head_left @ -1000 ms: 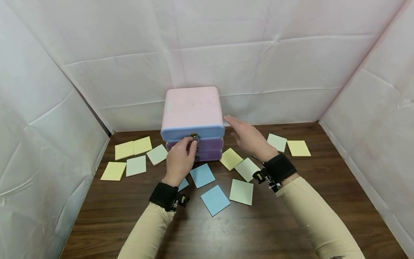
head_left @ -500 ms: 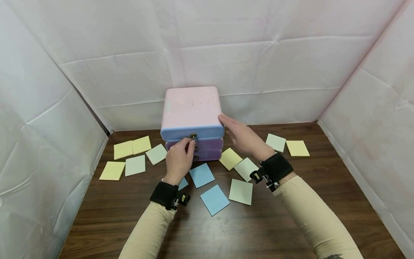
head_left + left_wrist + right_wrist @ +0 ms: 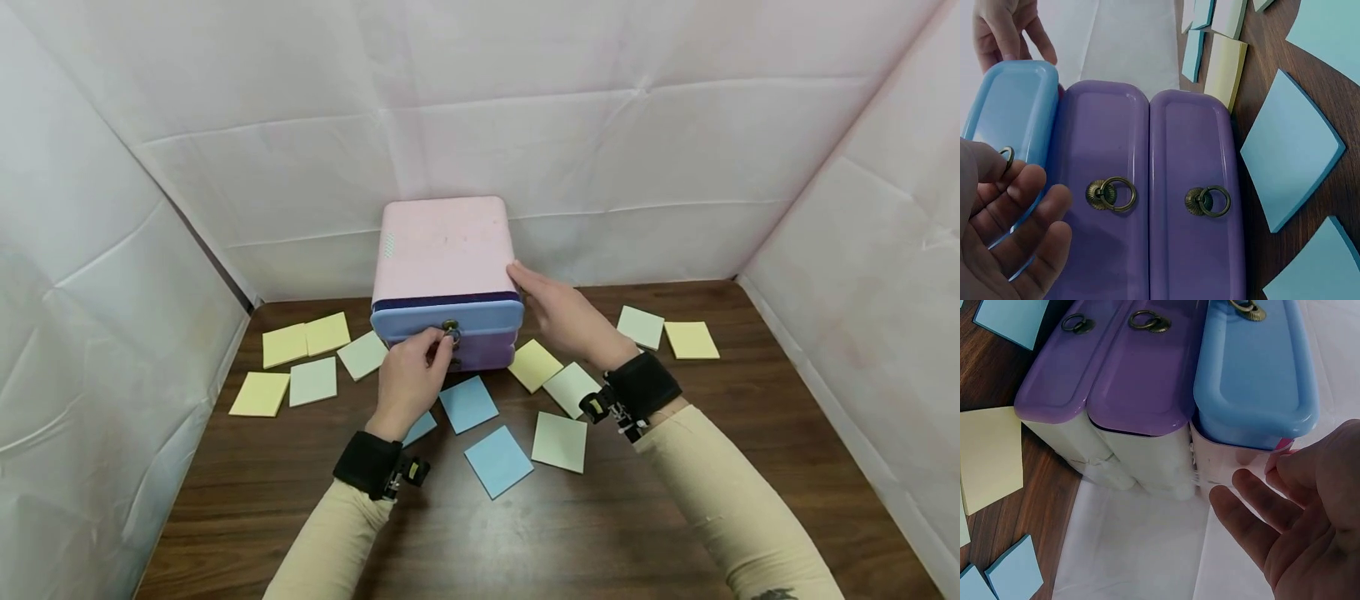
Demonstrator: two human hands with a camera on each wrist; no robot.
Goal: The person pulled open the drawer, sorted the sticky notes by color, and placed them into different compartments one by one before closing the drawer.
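So the left hand [image 3: 408, 379] is pinching the brass ring pull [image 3: 451, 327] on the top blue plastic drawer [image 3: 450, 319], which sits dead ahead of it, cracked open toward the person. The right hand [image 3: 566, 317], fingers spread flat, presses the right side of the pink plastic drawer box [image 3: 446, 246], and the drawer runs long-side across between both hands.

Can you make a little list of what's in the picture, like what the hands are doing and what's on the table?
left hand: pinches the ring pull of the blue top drawer
right hand: open, fingers against the pink box side
top drawer: pulled out a little
purple drawers: two, closed
table: brown wood, scattered sticky note pads in yellow, green, blue
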